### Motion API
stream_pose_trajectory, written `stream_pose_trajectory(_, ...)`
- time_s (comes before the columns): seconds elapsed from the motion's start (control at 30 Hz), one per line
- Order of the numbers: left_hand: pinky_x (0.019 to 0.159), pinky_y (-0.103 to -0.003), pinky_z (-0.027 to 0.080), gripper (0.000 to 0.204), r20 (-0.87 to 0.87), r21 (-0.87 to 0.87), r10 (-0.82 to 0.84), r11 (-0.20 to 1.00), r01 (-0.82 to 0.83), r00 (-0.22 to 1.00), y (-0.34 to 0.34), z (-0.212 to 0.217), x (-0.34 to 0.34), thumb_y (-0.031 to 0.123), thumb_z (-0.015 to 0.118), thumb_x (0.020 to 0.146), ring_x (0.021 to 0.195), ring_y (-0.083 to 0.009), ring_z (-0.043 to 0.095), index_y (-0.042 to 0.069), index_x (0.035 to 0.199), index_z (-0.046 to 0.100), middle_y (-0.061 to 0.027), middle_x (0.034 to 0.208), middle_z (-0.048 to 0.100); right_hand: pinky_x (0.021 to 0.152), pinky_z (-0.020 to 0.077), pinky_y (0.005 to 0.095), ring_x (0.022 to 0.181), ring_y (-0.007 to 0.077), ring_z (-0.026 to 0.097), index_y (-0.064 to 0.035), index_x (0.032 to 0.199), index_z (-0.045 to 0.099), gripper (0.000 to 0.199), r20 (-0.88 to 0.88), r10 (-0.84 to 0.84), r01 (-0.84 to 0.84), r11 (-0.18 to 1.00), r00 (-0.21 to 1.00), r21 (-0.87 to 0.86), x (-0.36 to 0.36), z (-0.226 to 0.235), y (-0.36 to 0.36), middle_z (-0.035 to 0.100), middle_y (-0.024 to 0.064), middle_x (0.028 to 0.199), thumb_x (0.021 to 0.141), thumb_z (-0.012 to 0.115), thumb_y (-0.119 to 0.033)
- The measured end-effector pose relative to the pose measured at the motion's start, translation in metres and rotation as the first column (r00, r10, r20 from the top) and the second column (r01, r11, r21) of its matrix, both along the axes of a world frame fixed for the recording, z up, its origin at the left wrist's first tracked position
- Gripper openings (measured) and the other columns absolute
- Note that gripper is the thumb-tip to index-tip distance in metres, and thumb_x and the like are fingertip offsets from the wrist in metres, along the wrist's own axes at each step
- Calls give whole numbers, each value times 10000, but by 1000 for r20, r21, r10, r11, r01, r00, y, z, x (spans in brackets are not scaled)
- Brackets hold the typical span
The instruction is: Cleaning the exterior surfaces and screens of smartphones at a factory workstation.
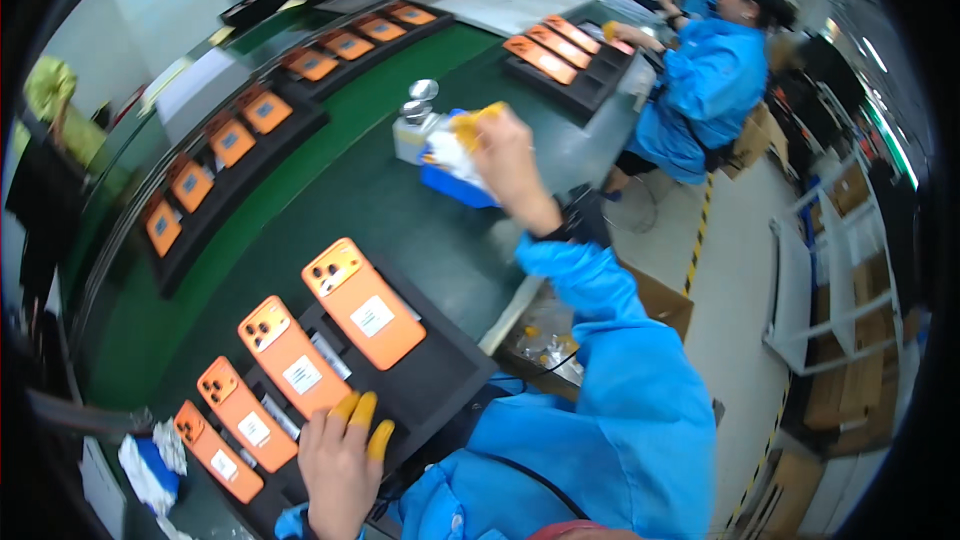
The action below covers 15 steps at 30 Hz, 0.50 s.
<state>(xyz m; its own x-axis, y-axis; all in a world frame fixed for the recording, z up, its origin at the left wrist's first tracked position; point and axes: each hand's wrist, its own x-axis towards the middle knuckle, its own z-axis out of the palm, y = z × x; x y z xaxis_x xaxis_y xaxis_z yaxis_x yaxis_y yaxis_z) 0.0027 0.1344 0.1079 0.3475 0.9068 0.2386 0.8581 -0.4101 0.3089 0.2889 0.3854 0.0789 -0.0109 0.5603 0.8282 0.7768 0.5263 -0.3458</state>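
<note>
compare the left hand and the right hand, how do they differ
The left hand is low in view, beside an orange phone at the black tray; the right hand is reached out at the blue box. The left hand is slightly spread; the right hand looks more bunched. Both wear yellow finger covers.

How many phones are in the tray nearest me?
4, in a row across the tray: leftmost phone, second phone, third phone and rightmost phone. Your left hand covers some of the tray; anything beneath it is hidden.
</note>
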Motion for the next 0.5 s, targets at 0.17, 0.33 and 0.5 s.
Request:
stream_pose_trajectory(0.17,780,-365,414,326,-100,34,-116,992,120,988,24,-26,25,163,718,716,954,-293,537,4,993,652,-118,1004,608,662,492,412,731,340,614,-40,920,706,164,-62,69,-78,985,996,-151,3,11,68,616,176,811,758,678,-57)
stream_pose_trajectory(0.33,840,-407,390,259,-146,37,-60,997,66,987,25,-39,25,139,705,713,1016,-322,526,0,921,642,-168,1024,592,705,492,412,779,343,614,-45,928,699,162,-36,132,-137,956,991,-261,-26,12,82,624,171,853,773,666,-79)
stream_pose_trajectory(0.5,857,-414,379,260,-108,70,-70,994,78,992,24,-53,35,158,707,707,1042,-323,517,6,910,643,-174,1042,580,740,484,441,833,369,610,-10,929,675,174,145,67,-29,969,987,-246,-23,0,80,620,190,883,764,633,-46)
